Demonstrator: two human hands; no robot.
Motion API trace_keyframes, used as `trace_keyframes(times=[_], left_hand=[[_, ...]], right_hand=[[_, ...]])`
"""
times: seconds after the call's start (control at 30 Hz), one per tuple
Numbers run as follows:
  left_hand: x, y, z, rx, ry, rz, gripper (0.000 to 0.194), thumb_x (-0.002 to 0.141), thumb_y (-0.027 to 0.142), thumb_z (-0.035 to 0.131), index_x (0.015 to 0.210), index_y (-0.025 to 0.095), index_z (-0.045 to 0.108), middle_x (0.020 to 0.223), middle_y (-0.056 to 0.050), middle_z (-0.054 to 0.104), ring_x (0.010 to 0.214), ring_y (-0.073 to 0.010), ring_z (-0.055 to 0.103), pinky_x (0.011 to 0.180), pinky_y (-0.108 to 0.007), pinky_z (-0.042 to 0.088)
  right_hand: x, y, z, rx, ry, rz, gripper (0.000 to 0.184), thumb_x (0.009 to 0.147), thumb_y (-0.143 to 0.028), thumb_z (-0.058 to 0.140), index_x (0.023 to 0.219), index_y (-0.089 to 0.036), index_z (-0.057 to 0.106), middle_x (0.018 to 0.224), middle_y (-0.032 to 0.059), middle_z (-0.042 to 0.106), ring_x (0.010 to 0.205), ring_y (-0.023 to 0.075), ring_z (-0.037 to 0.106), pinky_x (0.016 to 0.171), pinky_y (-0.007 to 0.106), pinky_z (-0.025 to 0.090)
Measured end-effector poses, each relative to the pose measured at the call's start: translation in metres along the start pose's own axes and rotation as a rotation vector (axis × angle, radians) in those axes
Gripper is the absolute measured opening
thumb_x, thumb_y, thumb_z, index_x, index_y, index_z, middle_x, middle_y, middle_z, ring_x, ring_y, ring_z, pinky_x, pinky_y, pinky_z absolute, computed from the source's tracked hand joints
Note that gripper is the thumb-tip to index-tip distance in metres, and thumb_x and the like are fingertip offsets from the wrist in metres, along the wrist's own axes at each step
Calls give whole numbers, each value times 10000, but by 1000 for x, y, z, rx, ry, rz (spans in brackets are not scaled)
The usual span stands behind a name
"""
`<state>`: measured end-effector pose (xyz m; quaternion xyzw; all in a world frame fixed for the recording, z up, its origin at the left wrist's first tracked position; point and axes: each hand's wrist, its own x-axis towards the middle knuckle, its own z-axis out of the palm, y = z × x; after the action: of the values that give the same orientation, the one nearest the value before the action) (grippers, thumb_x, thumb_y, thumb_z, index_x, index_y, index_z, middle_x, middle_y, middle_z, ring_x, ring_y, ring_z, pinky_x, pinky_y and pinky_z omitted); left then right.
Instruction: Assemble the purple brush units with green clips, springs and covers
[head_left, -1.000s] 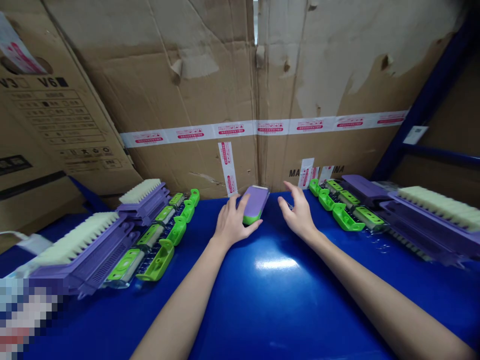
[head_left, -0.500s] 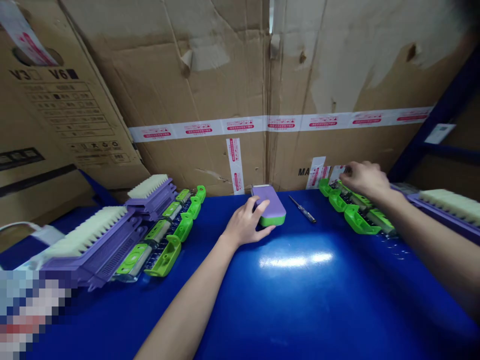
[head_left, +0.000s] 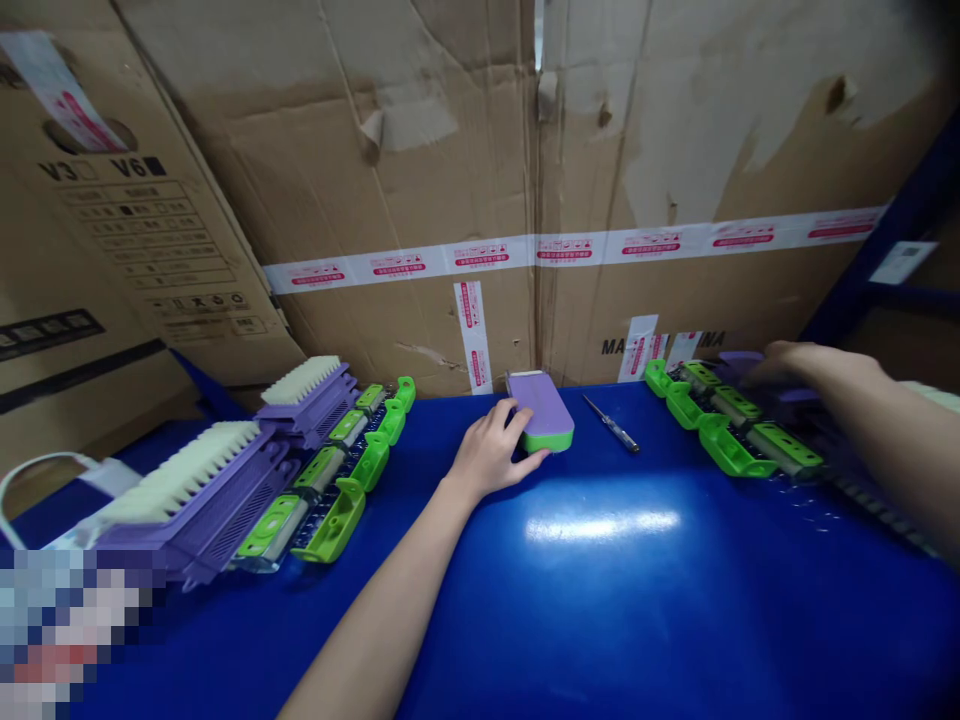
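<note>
My left hand (head_left: 496,448) has its fingers bent around the near left side of a flat purple-and-green case (head_left: 546,410), which rests on the blue table. Its thumb lies along the green edge. At the right, my right hand (head_left: 821,375) reaches over dark purple parts (head_left: 739,366), and motion smears its fingers. Whether it grips one of those parts does not show. Just left of that hand lie a row of green-topped clear pieces (head_left: 739,402) and bright green curved caps (head_left: 724,447). A slim screwdriver (head_left: 611,424) lies between the case and the caps.
Purple slotted parts (head_left: 225,500) topped with pale foam-like blocks (head_left: 187,465) stand at the left. Beside them are more green caps (head_left: 330,522) and clear pieces (head_left: 270,530). Cardboard (head_left: 420,180) walls the back of the blue table (head_left: 585,620). A white cable (head_left: 37,458) lies far left.
My right hand has moved right, from above the green pieces to the purple parts. My left hand stays on the case. The view has shifted slightly.
</note>
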<state>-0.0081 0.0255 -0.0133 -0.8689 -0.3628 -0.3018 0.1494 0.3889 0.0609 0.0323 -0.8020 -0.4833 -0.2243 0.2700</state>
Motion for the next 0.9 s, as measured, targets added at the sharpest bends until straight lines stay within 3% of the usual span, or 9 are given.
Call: trace_keyframes(times=[0.1, 0.17, 0.3, 0.37, 0.53, 0.67, 0.8, 0.9], left_hand=[[0, 0, 0, -13, -8, -13, 517, 800, 509, 559, 1176, 162, 486, 1157, -143, 528, 977, -279, 619, 742, -415, 568], [0, 0, 0, -15, -10, -16, 516, 799, 514, 557, 1174, 167, 485, 1161, -139, 526, 982, -279, 618, 746, -416, 569], [0, -1, 1, -14, -12, -15, 517, 804, 512, 552, 1177, 161, 483, 1163, -137, 526, 978, -275, 619, 748, -409, 570], [0, -1, 1, -12, -9, -11, 519, 807, 513, 548, 1176, 155, 482, 1160, -140, 528, 965, -274, 622, 742, -411, 570], [0, 0, 1, 1, -16, -21, 524, 806, 522, 546, 1188, 171, 474, 1171, -129, 526, 975, -271, 620, 734, -399, 569], [0, 0, 1, 11, -16, -24, 508, 818, 509, 534, 1191, 168, 477, 1174, -136, 527, 980, -271, 614, 732, -400, 565], [1, 1, 1, 24, -9, -30, 484, 824, 497, 530, 1179, 171, 490, 1162, -137, 540, 989, -266, 605, 753, -397, 554], [1, 2, 0, 63, -11, -47, 470, 828, 494, 517, 1169, 170, 501, 1144, -127, 554, 988, -261, 597, 765, -386, 539]], right_hand=[[8, 0, 2, 1, -12, 23, 495, 748, -588, 592, 942, -144, 694, 1235, 286, 483, 1016, 266, 544, 757, 424, 352], [23, 4, 4, -20, -98, 61, 500, 747, -587, 596, 948, -141, 696, 1209, 290, 506, 999, 264, 560, 740, 420, 356], [59, 13, 4, -165, -572, 246, 626, 696, -559, 673, 1047, -41, 670, 1076, 321, 576, 1013, 334, 572, 655, 398, 359], [68, 12, -5, -217, -641, 234, 688, 700, -543, 678, 1136, -13, 628, 1104, 325, 570, 1049, 371, 557, 629, 393, 349], [55, -19, -54, -265, -597, 171, 678, 769, -553, 587, 1240, -66, 566, 1238, 286, 524, 1091, 343, 537, 619, 371, 345], [33, -54, -90, -330, -539, 121, 537, 783, -457, 571, 1214, -137, 574, 1215, 213, 564, 1089, 318, 540, 663, 368, 345], [6, -85, -106, -321, -391, -55, 537, 752, -497, 558, 1134, -122, 598, 1102, 221, 613, 1051, 350, 559, 658, 358, 363], [-22, -108, -107, -195, -409, -169, 600, 752, -579, 506, 1155, -141, 581, 1029, 212, 640, 946, 350, 609, 631, 355, 393]])
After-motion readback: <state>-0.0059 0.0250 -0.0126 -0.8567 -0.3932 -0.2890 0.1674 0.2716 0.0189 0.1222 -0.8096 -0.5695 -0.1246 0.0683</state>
